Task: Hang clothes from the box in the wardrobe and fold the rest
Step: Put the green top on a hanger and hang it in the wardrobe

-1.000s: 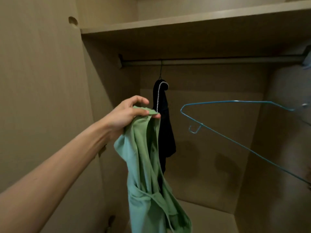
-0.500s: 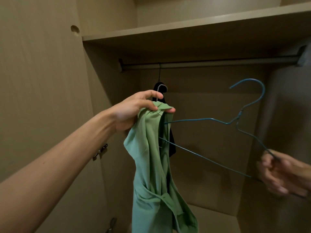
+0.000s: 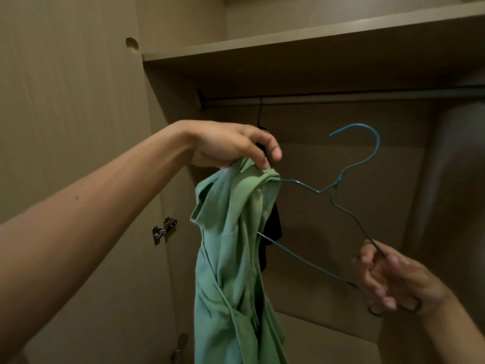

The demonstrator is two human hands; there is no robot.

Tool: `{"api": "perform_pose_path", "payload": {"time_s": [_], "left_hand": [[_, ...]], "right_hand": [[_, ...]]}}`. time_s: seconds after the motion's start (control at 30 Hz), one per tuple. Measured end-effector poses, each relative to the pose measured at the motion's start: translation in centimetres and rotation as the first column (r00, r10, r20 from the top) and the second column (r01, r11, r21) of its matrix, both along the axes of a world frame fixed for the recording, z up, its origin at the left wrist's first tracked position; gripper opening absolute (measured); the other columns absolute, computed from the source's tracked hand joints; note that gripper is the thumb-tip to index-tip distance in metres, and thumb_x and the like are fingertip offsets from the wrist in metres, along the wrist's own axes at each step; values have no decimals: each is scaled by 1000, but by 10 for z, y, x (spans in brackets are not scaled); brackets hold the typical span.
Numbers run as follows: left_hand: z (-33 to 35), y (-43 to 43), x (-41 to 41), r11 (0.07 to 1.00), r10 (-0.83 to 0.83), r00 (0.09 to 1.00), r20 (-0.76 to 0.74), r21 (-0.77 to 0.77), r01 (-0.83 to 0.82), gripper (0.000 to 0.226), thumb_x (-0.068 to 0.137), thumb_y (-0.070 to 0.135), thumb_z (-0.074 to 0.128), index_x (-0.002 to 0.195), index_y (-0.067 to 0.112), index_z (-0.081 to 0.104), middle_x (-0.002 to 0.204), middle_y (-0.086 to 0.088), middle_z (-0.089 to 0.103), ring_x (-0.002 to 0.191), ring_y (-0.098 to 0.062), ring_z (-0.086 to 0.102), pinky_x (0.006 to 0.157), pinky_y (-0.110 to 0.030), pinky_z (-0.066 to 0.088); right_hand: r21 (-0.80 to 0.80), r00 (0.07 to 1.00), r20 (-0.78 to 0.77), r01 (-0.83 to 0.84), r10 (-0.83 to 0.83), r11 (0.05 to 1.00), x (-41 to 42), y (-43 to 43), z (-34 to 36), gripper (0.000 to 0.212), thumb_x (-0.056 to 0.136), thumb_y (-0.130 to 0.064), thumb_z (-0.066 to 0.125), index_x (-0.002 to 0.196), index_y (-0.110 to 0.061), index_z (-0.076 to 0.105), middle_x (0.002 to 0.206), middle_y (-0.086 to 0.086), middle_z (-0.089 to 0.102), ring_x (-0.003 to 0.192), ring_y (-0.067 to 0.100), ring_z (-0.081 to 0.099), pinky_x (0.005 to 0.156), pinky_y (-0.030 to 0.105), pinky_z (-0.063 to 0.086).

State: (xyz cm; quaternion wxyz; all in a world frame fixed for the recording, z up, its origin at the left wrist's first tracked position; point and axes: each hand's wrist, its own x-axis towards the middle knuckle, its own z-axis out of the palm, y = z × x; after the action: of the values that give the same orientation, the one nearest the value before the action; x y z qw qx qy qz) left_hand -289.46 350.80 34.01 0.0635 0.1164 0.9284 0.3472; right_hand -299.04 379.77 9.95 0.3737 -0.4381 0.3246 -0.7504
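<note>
Right hand (image 3: 391, 279): closest to me, low on the right. Its fingers are curled round the right corner of the blue wire hanger (image 3: 338, 181). The grip is blurred, but it is clearly holding the wire.
Hanger axis: the long axis climbs from that corner up and leftward, away from me. The hook stands on top, under the rail but not yet at it.
Key relation: the hanger's far left end is tucked into the top of the green garment (image 3: 236, 232), and the bottom wire passes behind the cloth. I judge one shoulder is threaded and the right one is still bare.
Green garment: hangs bunched and twisted between my two hands, straight down from the left hand.
Left hand (image 3: 231, 145): farther out, reaching from the left. It pinches the garment's top edge between thumb and fingertips.
Nearer hand for the next move: the left is already at the cloth, so I'd have it spread the fabric rightward along the wire.
Black garment (image 3: 274, 224): behind the green one, already hung.
Rail (image 3: 367, 97): farthest, under the shelf (image 3: 315, 35). There is free space to the right of the black garment.
</note>
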Motion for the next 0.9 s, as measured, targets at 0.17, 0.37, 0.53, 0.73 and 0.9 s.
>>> {"api": "perform_pose_path", "payload": {"time_s": [0.17,0.37,0.53,0.73,0.9], "left_hand": [[5,-22,-3,998,16,999,42,60,-19,35,94,9,59,127,21,59,115,-15,64,100,-30,66,85,-44,56],[6,-28,1,999,-50,993,104,-8,52,46,90,14,60,133,30,57,129,-14,61,115,-35,65,93,-49,55],[7,-16,3,992,-17,1000,3,-126,18,40,95,5,59,130,25,58,121,-12,66,108,-29,69,90,-44,58],[12,-24,6,898,216,951,-223,-337,-283,32,94,3,62,114,28,63,115,-5,63,102,-23,64,86,-40,58],[24,-33,17,930,276,951,-136,-210,-300,30,98,4,55,115,27,65,114,-9,64,89,-21,71,70,-33,60]], "right_hand": [[-58,999,43,-26,29,998,6,8,-2,28,108,-16,36,129,2,43,105,26,54,62,25,40,59,31,35],[-95,986,39,-160,164,983,-4,19,2,28,108,-17,37,128,1,45,104,26,56,49,23,33,56,30,36],[-54,996,-38,-81,79,995,-7,-5,11,28,108,-14,39,127,4,44,99,23,55,74,25,62,58,33,36],[-24,996,-58,-74,72,997,-18,-1,15,28,107,-14,39,128,4,45,96,24,54,74,26,61,58,35,32],[-110,991,12,-129,131,985,-21,12,21,31,108,-6,34,132,14,38,105,32,51,84,35,61,68,38,41]]}}
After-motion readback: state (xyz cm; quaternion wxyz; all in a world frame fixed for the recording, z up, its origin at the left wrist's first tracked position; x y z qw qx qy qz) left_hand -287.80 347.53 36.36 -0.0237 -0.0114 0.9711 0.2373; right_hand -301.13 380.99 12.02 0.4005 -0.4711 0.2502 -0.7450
